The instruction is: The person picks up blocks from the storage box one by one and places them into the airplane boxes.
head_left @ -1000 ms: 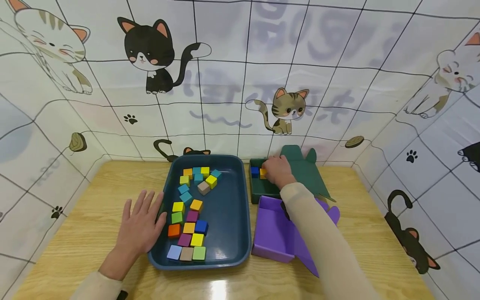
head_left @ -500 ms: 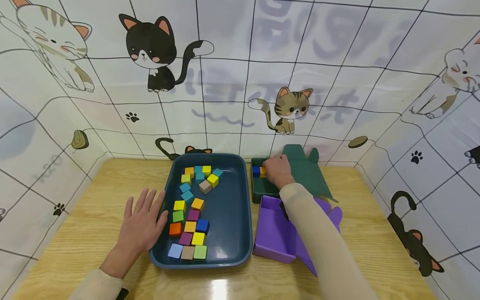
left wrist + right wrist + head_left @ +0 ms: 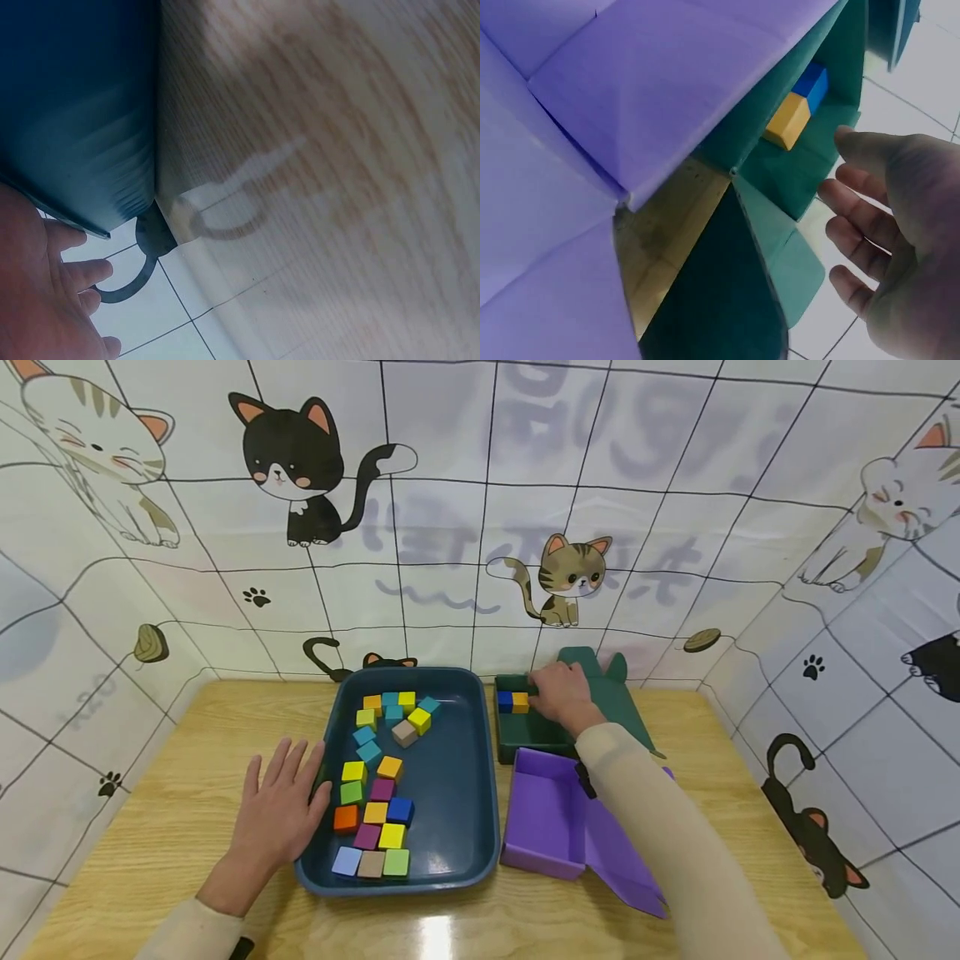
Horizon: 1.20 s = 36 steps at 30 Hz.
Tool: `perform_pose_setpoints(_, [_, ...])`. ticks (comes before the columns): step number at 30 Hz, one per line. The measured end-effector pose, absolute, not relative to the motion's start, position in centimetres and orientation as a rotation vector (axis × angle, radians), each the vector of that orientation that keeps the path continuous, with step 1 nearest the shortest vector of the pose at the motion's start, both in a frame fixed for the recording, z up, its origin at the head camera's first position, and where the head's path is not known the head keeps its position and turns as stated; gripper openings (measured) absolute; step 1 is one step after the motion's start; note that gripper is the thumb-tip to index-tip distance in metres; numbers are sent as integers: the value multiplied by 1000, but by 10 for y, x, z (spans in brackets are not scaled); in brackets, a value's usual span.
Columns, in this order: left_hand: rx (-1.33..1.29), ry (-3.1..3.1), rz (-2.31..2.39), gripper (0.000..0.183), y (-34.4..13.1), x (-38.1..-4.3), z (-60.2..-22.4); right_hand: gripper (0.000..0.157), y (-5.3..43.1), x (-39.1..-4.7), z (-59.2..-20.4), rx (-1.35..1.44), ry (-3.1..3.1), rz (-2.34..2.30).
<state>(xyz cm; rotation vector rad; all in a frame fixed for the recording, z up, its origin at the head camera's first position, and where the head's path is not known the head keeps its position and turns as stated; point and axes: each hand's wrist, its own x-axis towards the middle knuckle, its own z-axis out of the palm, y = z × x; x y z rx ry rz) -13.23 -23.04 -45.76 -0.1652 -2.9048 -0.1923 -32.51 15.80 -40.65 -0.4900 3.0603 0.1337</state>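
My right hand (image 3: pixel 564 695) is over the green box (image 3: pixel 536 747), its fingers loosely bent and holding nothing in the right wrist view. Inside that box a blue cube (image 3: pixel 505 702) and an orange cube (image 3: pixel 520 702) sit side by side against the left part, just left of my fingertips. My left hand (image 3: pixel 276 806) lies with spread fingers along the left rim of the dark blue tray (image 3: pixel 453 777), thumb by its edge. The left wrist view shows the tray's outer wall (image 3: pixel 82 112) beside the fingers. Several colored cubes, among them an orange-red cube (image 3: pixel 347 819), occupy the tray's left half.
An open purple box (image 3: pixel 543 860) stands in front of the green one, its lid (image 3: pixel 626 868) folded out to the right under my forearm. The green lid (image 3: pixel 618 710) is folded right too. Behind the wooden table (image 3: pixel 217 727) hangs a cat-print cloth (image 3: pixel 442 527).
My right hand has drawn back slightly to the right from the orange cube, which stays in the green box next to the blue cube. The left hand keeps its place.
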Motion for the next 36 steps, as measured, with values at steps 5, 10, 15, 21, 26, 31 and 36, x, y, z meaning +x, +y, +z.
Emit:
perform_pose_setpoints(5, [-167,-2905,-198,60,-231,-132,-457,38,149,-311,-400,-568,3086,69])
perform_pose_setpoints(10, [-163,-2908,-187,61,-231,-132,-458,37,121,-298,-392,-731,3097,46])
perform_pose_setpoints(15, [-164,-2912,-195,61,-231,-133,-458,39,88,-288,-392,-861,3017,87])
perform_pose_setpoints(21, [-163,-2911,-197,61,-230,-132,-458,38,49,-276,-390,-1032,2908,184])
perform_pose_setpoints(26, [-154,-2910,-203,61,-232,-131,-457,39,19,-274,-390,-1132,2853,269])
perform_pose_setpoints(31, [-148,-2915,-207,61,-232,-131,-456,38,-1,-276,-394,-1103,2840,297])
perform_pose_setpoints(36, [-159,-2916,-215,60,-230,-131,-455,35,-11,-279,-402,-1049,2842,305])
